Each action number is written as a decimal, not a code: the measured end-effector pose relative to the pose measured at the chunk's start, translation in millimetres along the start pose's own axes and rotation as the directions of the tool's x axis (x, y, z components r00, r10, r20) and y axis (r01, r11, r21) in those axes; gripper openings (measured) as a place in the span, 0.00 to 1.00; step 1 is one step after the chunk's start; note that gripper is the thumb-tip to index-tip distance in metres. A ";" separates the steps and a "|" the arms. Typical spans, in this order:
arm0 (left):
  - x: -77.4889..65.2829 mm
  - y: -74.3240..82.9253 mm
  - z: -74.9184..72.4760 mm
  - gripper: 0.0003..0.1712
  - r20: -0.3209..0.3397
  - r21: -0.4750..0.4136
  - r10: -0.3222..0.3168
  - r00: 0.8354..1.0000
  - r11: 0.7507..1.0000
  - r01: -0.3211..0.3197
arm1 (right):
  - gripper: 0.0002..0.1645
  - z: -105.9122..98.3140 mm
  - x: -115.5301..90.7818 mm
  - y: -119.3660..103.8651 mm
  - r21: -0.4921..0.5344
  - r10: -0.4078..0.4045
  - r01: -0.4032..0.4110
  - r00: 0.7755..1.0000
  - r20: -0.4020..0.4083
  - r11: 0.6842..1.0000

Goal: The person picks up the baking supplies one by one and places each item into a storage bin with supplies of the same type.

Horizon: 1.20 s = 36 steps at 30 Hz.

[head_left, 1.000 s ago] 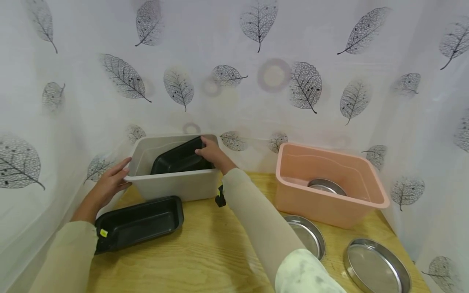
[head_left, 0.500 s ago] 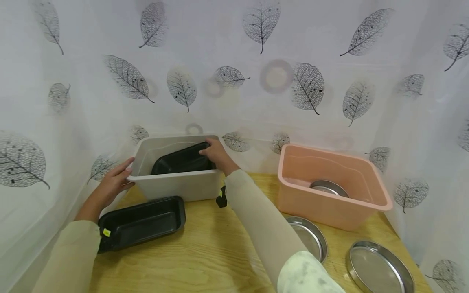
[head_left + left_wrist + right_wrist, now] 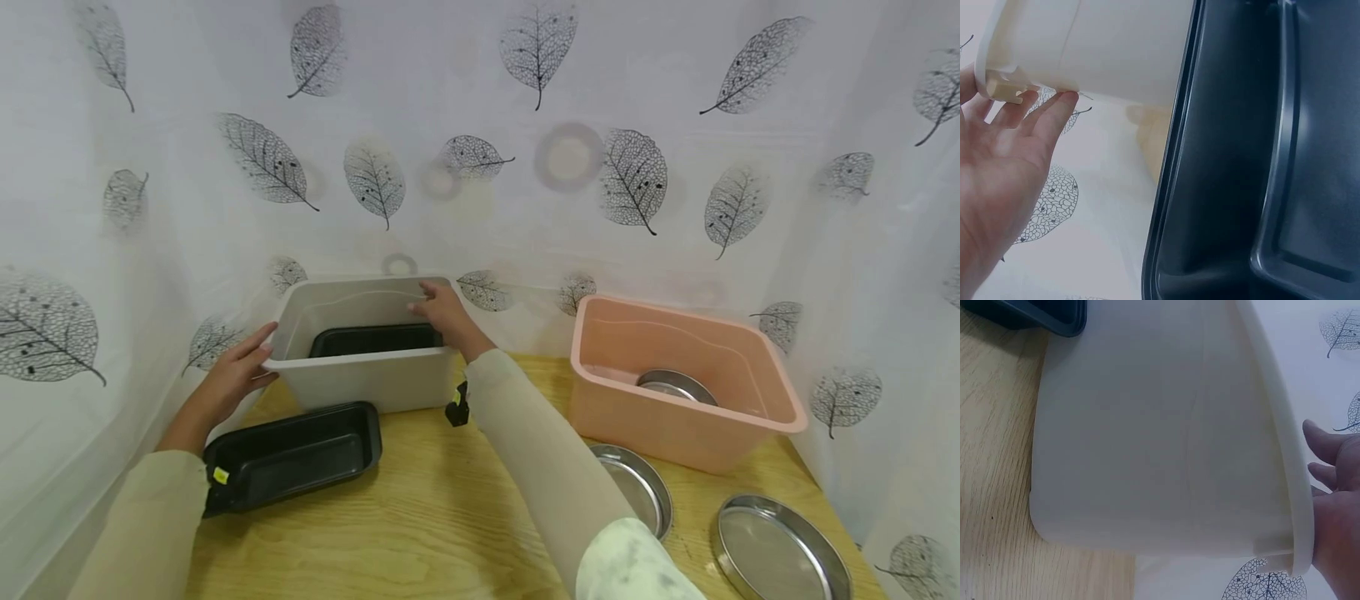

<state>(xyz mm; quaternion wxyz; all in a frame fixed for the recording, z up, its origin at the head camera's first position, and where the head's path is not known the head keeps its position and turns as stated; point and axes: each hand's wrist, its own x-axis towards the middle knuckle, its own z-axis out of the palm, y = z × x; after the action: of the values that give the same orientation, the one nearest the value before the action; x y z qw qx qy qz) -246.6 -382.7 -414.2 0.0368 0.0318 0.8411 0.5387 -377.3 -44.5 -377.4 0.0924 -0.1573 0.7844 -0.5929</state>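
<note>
At the left end of the grey-white plastic bin (image 3: 367, 385), my left hand (image 3: 231, 382) grips the rim. In the left wrist view, that hand's fingers (image 3: 1054, 115) bear against the bin's outside just under its edge. A black loaf pan (image 3: 375, 340) lies inside the bin, mostly hidden by the front wall. Over the bin's right end, my right hand (image 3: 444, 315) is loosely spread and holds nothing; the right wrist view has its fingers beyond the rim. In front of the bin, a second black loaf pan (image 3: 300, 457) with a yellow sticker sits on the wooden table.
To the right stands a pink bin (image 3: 675, 433) with a round metal pan (image 3: 677, 385) inside. Two more round metal pans, one (image 3: 637, 492) partly behind the right sleeve and another (image 3: 780, 550), lie before it. A leaf-patterned curtain (image 3: 480, 225) surrounds the table.
The loaf pan in the grey-white bin was tilted up in my right hand; it has sunk down flat and the hand has let go. My left hand has stayed at the rim.
</note>
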 end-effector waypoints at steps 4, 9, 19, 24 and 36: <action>-0.4 0.0 -0.1 0.39 -0.001 0.016 0.008 1.000 1.000 -0.008 | 0.39 -1.3 -0.8 -1.0 -0.003 -0.022 0.022 1.000 0.014 1.000; -0.2 -1.4 -1.3 0.39 0.004 -0.003 0.015 1.000 1.000 -0.015 | 0.39 -5.1 -6.2 -5.1 0.002 -0.058 0.058 0.998 0.038 0.998; 1.5 -2.2 -1.1 0.40 0.003 -0.005 -0.002 1.000 1.000 0.002 | 0.39 -16.6 -23.9 -15.3 -0.043 -0.102 0.104 0.993 0.051 0.994; 0.7 -2.4 -1.1 0.39 0.000 0.014 -0.009 1.000 1.000 0.009 | 0.39 -18.3 -33.2 -17.3 -0.012 -0.121 0.122 0.991 0.051 0.992; 0.8 0.6 0.2 0.40 0.017 -0.030 -0.005 1.000 1.000 0.006 | 0.37 -8.0 -75.4 -22.5 0.116 -0.191 0.175 0.970 0.151 0.978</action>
<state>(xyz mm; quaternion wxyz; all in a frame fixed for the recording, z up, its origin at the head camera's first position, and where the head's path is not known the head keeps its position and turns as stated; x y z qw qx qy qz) -247.4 -382.3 -413.8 0.0458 0.0335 0.8325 0.5511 -306.5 -16.0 -356.7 0.1083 -0.2716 0.7253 -0.6233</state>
